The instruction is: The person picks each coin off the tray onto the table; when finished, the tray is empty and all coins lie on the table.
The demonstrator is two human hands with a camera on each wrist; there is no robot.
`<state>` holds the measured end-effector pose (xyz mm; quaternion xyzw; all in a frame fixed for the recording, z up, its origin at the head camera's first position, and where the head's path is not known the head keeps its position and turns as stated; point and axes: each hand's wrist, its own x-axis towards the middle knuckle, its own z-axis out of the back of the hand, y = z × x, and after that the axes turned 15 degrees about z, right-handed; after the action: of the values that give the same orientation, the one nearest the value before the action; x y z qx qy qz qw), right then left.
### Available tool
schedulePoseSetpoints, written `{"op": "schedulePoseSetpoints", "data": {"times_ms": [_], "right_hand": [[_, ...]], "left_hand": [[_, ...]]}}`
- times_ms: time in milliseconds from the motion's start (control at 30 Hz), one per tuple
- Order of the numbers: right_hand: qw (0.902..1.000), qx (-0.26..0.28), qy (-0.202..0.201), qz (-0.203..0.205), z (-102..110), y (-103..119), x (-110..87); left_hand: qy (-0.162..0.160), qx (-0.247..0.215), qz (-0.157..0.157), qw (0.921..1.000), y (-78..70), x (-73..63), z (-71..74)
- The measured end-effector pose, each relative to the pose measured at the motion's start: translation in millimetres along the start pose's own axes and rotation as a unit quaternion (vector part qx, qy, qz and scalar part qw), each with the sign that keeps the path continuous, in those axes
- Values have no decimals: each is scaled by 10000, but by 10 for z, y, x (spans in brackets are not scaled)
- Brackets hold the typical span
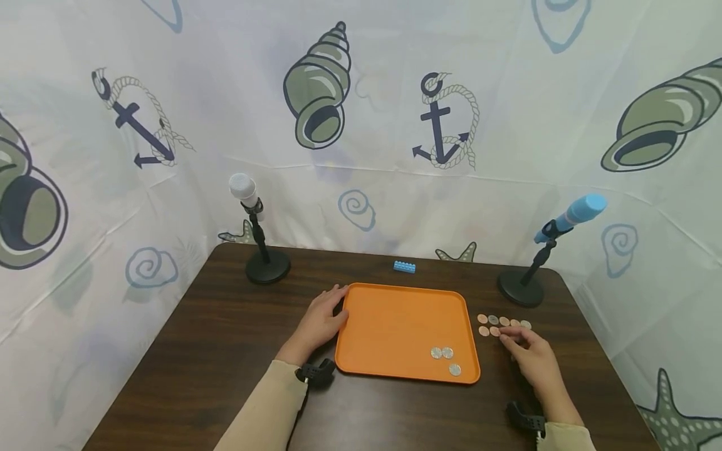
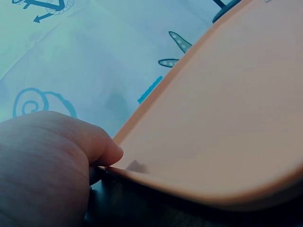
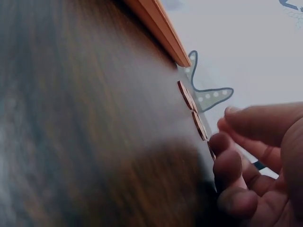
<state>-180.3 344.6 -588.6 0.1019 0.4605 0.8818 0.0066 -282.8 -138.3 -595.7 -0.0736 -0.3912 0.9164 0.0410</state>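
An orange tray [image 1: 395,326] lies on the dark table with three silver coins [image 1: 454,369] in its near right part. My left hand [image 1: 317,319] holds the tray's left side near the far corner, thumb over the rim in the left wrist view. Right of the tray, copper and silver coins [image 1: 482,319] lie in two short rows. Over the near row hovers my right hand [image 1: 533,359], fingers curled and the thumb tip close to the index tip. I cannot tell whether a coin is between them. This hand partly hides the near row.
A small blue toy brick [image 1: 404,267] lies beyond the tray. At the back left stands a white microphone [image 1: 243,188] on a black stand, at the back right a blue microphone [image 1: 578,212] on another. A patterned cloth [image 1: 389,207] hangs behind the table.
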Motion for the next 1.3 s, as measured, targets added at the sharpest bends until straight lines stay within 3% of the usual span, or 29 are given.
{"op": "schedulePoseSetpoints", "data": {"times_ms": [133, 233, 300, 400, 467, 533, 600, 800, 1300], "right_hand": [[9998, -56, 117, 177, -21, 162, -46], [9931, -362, 762, 816, -55, 384, -66], [9762, -535, 1521, 1448, -85, 554, -61], [9373, -688, 2616, 2198, -156, 783, -48], [9170, -798, 3090, 2394, -222, 885, -47], [9082, -976, 3329, 2343, -295, 940, -57], [9046, -1216, 3377, 2300, -357, 955, -75], [9064, -1451, 3208, 2333, -448, 909, -116], [8998, -1699, 3037, 2629, -445, 987, -137]], "left_hand": [[27, 79, -25, 10000, 17, -2, -15], [22, 96, -11, 10000, 25, -5, -15], [2, 65, 7, 10000, 26, -7, -12], [-49, 68, -19, 10000, 27, -9, -15], [-63, 65, 2, 10000, 25, -18, -21], [-62, 43, 36, 10000, 22, -30, -29], [-45, 32, 67, 10000, 18, -37, -41], [-26, 20, 87, 10000, 15, -27, -81], [-95, -47, 113, 9999, -9, -42, -10]]}}
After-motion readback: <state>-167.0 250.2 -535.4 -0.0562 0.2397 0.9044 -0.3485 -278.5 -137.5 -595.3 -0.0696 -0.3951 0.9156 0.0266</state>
